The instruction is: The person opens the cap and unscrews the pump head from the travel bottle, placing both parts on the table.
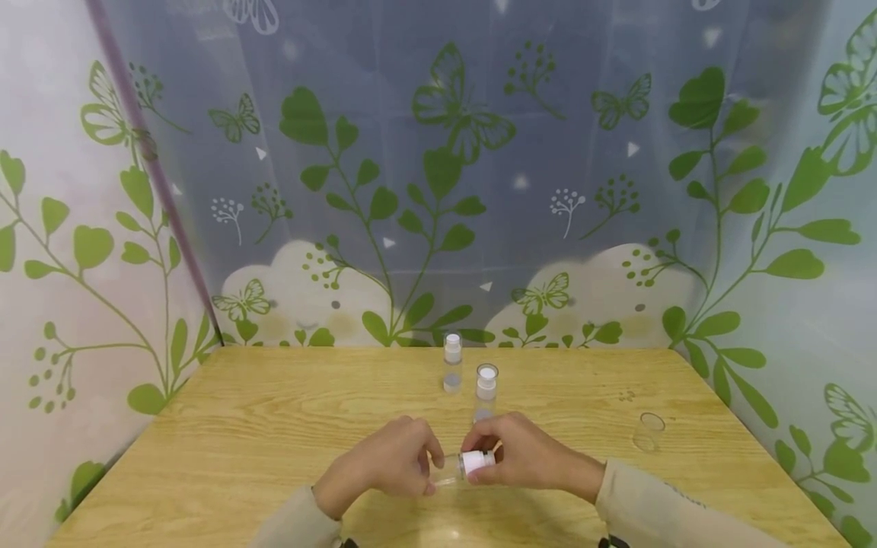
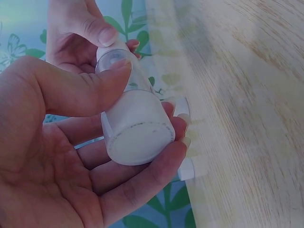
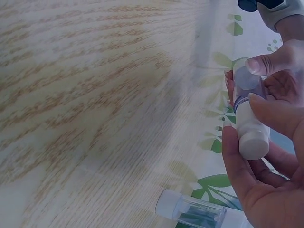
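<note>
In front of me, a small clear pump bottle (image 2: 137, 85) with a white base and a white top lies on its side between both hands. My left hand (image 1: 393, 459) grips its base end. In the left wrist view the thumb presses the clear wall, while the fingers curl under the white base (image 2: 137, 137). At the other end my right hand (image 1: 524, 453) pinches the white top (image 3: 251, 126) between thumb and fingers. The bottle's white tip points towards the right palm.
Two similar pump bottles stand beyond the hands: one farther back (image 1: 452, 373), one nearer (image 1: 486, 384), partly hidden by the right hand. A clear cap (image 1: 647, 438) stands on the right of the wooden table (image 1: 274, 411). Patterned curtains (image 1: 384, 152) enclose the table's back and sides.
</note>
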### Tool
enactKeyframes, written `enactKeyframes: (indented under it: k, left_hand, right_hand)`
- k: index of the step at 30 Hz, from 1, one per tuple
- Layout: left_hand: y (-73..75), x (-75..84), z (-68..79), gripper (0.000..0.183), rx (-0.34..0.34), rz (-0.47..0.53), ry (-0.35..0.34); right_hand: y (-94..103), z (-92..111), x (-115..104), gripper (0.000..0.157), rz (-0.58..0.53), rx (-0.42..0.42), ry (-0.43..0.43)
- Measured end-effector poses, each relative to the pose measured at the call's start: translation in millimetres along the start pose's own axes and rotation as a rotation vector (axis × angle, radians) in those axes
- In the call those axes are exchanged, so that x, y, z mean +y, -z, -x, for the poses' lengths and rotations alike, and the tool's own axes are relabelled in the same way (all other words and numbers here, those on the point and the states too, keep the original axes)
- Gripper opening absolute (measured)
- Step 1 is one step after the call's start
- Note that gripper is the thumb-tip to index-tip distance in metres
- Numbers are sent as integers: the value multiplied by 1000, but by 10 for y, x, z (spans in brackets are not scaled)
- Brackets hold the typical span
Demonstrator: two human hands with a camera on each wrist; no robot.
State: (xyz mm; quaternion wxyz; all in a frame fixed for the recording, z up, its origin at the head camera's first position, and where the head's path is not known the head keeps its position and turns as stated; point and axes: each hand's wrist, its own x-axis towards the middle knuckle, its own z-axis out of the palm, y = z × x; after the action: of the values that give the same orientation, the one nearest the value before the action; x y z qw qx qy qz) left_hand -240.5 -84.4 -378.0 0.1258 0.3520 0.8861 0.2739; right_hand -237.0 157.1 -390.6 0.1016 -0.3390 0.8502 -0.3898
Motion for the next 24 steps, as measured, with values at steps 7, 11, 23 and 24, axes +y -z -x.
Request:
enactKeyframes:
  k: [7,11,23,24]
  left_hand:
    - [6,5,2,25,0,-7,10]
    - [0,14,16,24,1,-2,12]
    - [-22,-21,23,24,8,-17,-1]
    - [-21,-22,23,24,9,-19,-1]
  right_hand:
    - [2,0,17,24,13,-9,13]
    - [-23,9,42,24,-7,-32,33]
    - [-44,11,60,24,-174,-97,-18]
    - [-42,10,59,23,-171,-96,-19]
